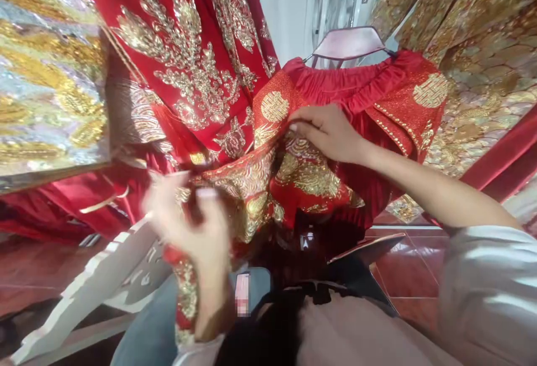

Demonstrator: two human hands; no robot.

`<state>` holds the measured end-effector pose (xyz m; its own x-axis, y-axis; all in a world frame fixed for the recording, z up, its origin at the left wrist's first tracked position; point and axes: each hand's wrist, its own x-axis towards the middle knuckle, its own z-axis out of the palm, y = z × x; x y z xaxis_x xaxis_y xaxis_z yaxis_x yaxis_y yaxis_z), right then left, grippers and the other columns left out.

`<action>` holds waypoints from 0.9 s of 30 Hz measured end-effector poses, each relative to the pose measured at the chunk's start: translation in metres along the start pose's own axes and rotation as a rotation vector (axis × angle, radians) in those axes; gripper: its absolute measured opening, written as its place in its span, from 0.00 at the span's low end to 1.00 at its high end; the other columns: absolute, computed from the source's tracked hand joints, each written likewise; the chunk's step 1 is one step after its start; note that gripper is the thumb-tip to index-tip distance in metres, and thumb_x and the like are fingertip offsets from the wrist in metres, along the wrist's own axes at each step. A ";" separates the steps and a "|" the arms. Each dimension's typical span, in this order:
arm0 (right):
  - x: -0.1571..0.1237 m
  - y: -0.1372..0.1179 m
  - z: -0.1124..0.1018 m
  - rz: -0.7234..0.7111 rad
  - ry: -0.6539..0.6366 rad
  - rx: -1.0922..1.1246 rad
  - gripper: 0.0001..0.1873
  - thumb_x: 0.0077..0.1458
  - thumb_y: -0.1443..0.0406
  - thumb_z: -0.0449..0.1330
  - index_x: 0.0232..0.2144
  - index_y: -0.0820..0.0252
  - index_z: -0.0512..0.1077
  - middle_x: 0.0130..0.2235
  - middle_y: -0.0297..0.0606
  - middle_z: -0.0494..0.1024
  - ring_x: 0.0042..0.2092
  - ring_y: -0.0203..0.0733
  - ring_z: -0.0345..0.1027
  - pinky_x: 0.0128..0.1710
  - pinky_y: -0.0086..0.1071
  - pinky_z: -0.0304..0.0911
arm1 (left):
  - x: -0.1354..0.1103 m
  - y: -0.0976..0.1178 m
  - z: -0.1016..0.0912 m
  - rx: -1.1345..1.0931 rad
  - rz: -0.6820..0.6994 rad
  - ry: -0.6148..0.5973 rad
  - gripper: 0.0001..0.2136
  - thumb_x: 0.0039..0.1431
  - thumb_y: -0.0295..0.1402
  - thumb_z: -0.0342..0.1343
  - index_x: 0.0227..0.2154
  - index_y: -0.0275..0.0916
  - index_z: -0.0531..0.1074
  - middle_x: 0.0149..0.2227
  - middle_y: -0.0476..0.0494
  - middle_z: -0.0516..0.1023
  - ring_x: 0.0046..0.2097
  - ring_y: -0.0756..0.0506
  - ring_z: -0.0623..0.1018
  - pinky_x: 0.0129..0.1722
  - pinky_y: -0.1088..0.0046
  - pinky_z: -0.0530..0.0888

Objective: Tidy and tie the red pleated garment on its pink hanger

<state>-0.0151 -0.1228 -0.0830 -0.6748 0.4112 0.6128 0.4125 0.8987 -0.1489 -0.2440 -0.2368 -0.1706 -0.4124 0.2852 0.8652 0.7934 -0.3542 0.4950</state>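
A red garment [352, 83] with a gathered neckline and gold round emblems on its shoulders hangs from a hanger [350, 44]. My right hand [329, 134] pinches the edge of an embroidered red and gold panel [251, 181] near the left shoulder of the garment. The panel stretches from there toward my left hand [191, 223], which is smeared by motion with its thumb raised. Whether the left fingers hold cloth is unclear. Beside the left wrist hangs an embroidered red and gold strip [187, 293].
Behind on the left is red cloth with gold sequins [188, 69]. Gold-patterned cloth [482, 75] hangs on the right. A white carved wooden piece [96, 276] stands at lower left, above red floor tiles [419, 265]. A pink phone-like object [242, 290] lies near my lap.
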 end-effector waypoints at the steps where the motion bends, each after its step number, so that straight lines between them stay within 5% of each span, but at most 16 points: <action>1: 0.002 -0.005 0.005 -0.031 -0.019 -0.031 0.16 0.64 0.62 0.44 0.36 0.64 0.70 0.29 0.34 0.71 0.31 0.32 0.62 0.33 0.27 0.54 | -0.010 0.002 0.020 -0.022 0.049 -0.169 0.23 0.54 0.36 0.57 0.54 0.46 0.64 0.54 0.42 0.68 0.58 0.38 0.65 0.58 0.55 0.61; 3: 0.008 -0.011 0.011 -0.071 -0.059 -0.157 0.17 0.65 0.62 0.44 0.37 0.64 0.70 0.30 0.36 0.71 0.32 0.32 0.62 0.32 0.27 0.53 | -0.021 -0.001 0.058 -0.053 0.046 -0.377 0.30 0.48 0.38 0.61 0.56 0.41 0.61 0.56 0.38 0.67 0.59 0.36 0.65 0.59 0.52 0.61; 7: 0.028 0.000 0.017 -0.059 -0.090 -0.458 0.16 0.65 0.63 0.43 0.38 0.63 0.70 0.36 0.41 0.73 0.37 0.37 0.65 0.32 0.30 0.57 | -0.009 -0.024 0.102 -0.258 -0.147 -0.545 0.15 0.53 0.32 0.52 0.45 0.38 0.70 0.44 0.41 0.76 0.48 0.40 0.74 0.54 0.57 0.67; 10: 0.053 0.024 0.025 -0.070 -0.014 -0.593 0.16 0.64 0.62 0.46 0.37 0.63 0.71 0.48 0.47 0.71 0.52 0.47 0.62 0.46 0.39 0.60 | 0.014 -0.042 0.107 -0.497 -0.272 -0.623 0.13 0.52 0.30 0.50 0.40 0.38 0.73 0.42 0.43 0.77 0.47 0.42 0.75 0.51 0.62 0.70; 12: 0.071 0.039 0.034 -0.073 0.005 -0.626 0.15 0.63 0.61 0.48 0.35 0.63 0.72 0.52 0.48 0.68 0.58 0.53 0.55 0.55 0.49 0.52 | 0.028 -0.055 0.108 -0.624 -0.403 -0.660 0.12 0.50 0.32 0.54 0.38 0.38 0.74 0.41 0.44 0.78 0.48 0.40 0.75 0.52 0.62 0.71; 17: 0.091 0.049 0.044 0.062 -0.100 -0.540 0.17 0.63 0.60 0.48 0.32 0.64 0.73 0.39 0.44 0.73 0.52 0.52 0.60 0.57 0.64 0.37 | 0.057 -0.085 0.108 -0.791 -0.729 -0.764 0.15 0.39 0.37 0.63 0.33 0.37 0.76 0.35 0.45 0.80 0.40 0.41 0.78 0.44 0.65 0.74; 22: 0.069 0.031 0.021 0.079 -0.138 -0.419 0.20 0.65 0.60 0.45 0.28 0.64 0.70 0.33 0.43 0.71 0.48 0.48 0.60 0.55 0.55 0.44 | 0.080 -0.096 0.127 -0.986 -0.626 -0.769 0.16 0.30 0.39 0.64 0.27 0.39 0.77 0.31 0.45 0.80 0.33 0.40 0.78 0.38 0.64 0.76; 27: 0.039 0.028 0.002 0.059 -0.010 -0.304 0.19 0.64 0.62 0.42 0.33 0.61 0.71 0.38 0.41 0.71 0.48 0.45 0.60 0.56 0.50 0.47 | 0.091 -0.070 0.183 -1.140 -0.562 -0.754 0.22 0.33 0.53 0.63 0.24 0.38 0.74 0.25 0.46 0.76 0.32 0.43 0.77 0.36 0.67 0.75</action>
<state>-0.0307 -0.0817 -0.0646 -0.6498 0.4638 0.6022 0.6139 0.7874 0.0558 -0.2556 -0.0231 -0.1408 0.0686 0.8776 0.4744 -0.3075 -0.4338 0.8469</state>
